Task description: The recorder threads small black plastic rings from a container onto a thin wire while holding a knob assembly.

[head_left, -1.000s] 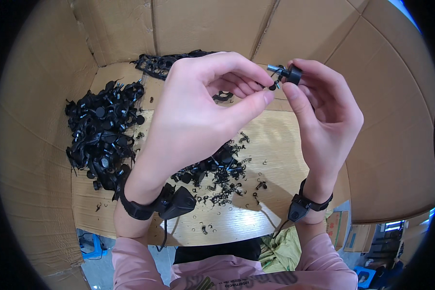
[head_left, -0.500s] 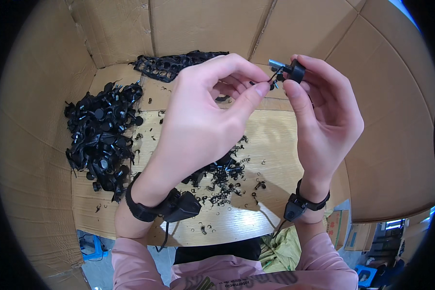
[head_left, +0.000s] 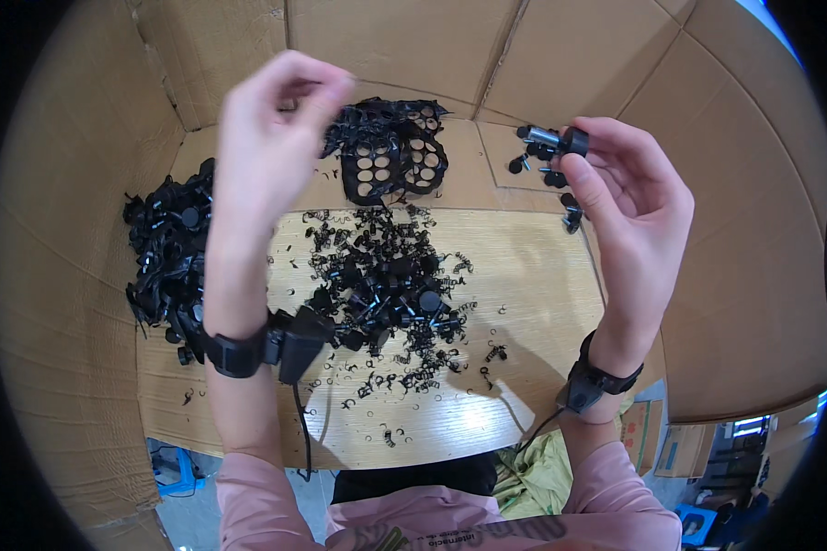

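Note:
My right hand [head_left: 629, 188] pinches a rubber foot [head_left: 574, 141], a round black head with a metal threaded stud pointing left, between thumb and fingers. My left hand [head_left: 280, 129], blurred by motion, is raised at the upper left with thumb and fingertips pressed together. Whatever may be between them cannot be made out. Several more black-headed studs [head_left: 555, 178] lie on the cardboard beneath and beside my right hand. In the middle of the table is a heap of similar studs [head_left: 429, 300] mixed with small curled black scraps [head_left: 423, 372].
A large pile of black moulded parts [head_left: 170, 248] is on the left, partly behind my left arm. Black perforated sheets [head_left: 372, 174] lie at the back. Cardboard walls [head_left: 744, 220] surround the wooden table [head_left: 524, 275]. A cable [head_left: 303, 432] hangs from my left wrist strap.
My left hand has pulled away from the stud, up and to the left, and the thin black strip no longer shows at it. My right hand stays nearly in place, still holding the foot.

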{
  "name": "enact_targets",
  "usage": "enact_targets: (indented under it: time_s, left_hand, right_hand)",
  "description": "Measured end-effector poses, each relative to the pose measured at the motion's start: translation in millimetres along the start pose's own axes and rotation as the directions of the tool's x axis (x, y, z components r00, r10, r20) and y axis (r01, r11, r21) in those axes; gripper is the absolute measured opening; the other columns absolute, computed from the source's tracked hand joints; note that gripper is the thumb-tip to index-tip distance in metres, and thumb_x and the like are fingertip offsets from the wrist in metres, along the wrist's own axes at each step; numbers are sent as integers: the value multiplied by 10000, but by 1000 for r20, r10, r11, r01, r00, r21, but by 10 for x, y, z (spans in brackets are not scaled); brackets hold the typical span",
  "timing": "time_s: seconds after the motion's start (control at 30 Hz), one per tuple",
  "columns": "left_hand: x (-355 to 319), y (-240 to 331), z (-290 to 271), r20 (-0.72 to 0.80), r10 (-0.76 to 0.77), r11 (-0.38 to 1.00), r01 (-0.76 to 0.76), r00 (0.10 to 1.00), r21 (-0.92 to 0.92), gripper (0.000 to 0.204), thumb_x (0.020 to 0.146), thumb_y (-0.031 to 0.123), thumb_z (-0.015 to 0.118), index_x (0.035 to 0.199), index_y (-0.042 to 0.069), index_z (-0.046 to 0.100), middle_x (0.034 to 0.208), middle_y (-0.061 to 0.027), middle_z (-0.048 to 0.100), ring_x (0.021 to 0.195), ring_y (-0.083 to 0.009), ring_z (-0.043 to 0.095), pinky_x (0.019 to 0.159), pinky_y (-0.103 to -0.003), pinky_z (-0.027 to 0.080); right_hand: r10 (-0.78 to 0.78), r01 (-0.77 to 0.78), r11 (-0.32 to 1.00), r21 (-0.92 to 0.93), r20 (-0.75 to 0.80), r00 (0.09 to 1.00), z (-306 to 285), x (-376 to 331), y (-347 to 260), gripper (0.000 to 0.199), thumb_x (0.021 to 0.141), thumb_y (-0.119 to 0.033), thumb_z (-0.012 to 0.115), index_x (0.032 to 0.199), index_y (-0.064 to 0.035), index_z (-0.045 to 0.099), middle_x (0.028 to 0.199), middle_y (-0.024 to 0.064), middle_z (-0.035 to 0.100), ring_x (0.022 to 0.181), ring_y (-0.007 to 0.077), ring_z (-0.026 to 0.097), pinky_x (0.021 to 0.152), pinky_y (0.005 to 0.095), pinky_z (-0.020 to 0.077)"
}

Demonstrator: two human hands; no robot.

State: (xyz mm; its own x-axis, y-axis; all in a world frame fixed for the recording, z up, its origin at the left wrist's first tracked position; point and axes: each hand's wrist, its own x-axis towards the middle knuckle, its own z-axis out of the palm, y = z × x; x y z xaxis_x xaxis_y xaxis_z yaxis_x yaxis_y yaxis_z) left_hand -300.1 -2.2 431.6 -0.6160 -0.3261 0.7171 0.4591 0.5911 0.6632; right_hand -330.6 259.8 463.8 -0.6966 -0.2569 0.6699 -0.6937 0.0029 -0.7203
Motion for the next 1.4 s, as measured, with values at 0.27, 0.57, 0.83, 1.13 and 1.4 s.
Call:
enact_targets:
  time_s: [0.27,0.57,0.83,1.13,1.4]
  left_hand:
    - [110,-203,-516,-413,-223,958,121,883,-261,216,922,148,600,1054,-23,593,1035,-112,650,1013,-163,607,857,-276,483]
    - [-125,468,-6,320,166,522,192,933,-831,239,944,134,535,1107,-40,536,1140,-166,573,984,-165,601,821,-243,467]
    - [-330,712,403,352,-87,693,310,932,-650,202,886,95,631,1040,-26,582,954,-71,634,833,-122,619,760,-248,496]
    - [-360,697,429,392,-74,652,342,917,-677,149,902,80,612,1002,-28,589,967,-72,641,862,-111,615,780,-251,526]
    - [-339,651,454,279,-145,782,283,949,-555,137,901,85,617,982,-23,595,929,-56,646,831,-82,595,735,-210,492]
  right_hand:
    - [-33,24,996,-82,-109,993,-244,95,71,277,817,38,673,1084,58,604,969,116,652,870,139,650,789,221,533]
    - [-135,129,989,-66,-106,985,120,-4,47,273,789,91,659,1047,44,580,994,95,621,924,148,628,806,242,540]
    - [-423,427,902,-69,68,904,224,-86,79,352,737,147,677,1046,35,549,1140,167,544,1003,197,602,851,277,541]
    - [-477,479,877,-33,56,877,270,-99,86,349,749,166,651,1056,58,526,1137,192,542,1026,233,600,853,315,556]
    - [-204,188,943,274,31,979,283,-146,71,286,846,51,616,1108,70,500,1119,214,573,980,258,624,867,344,543]
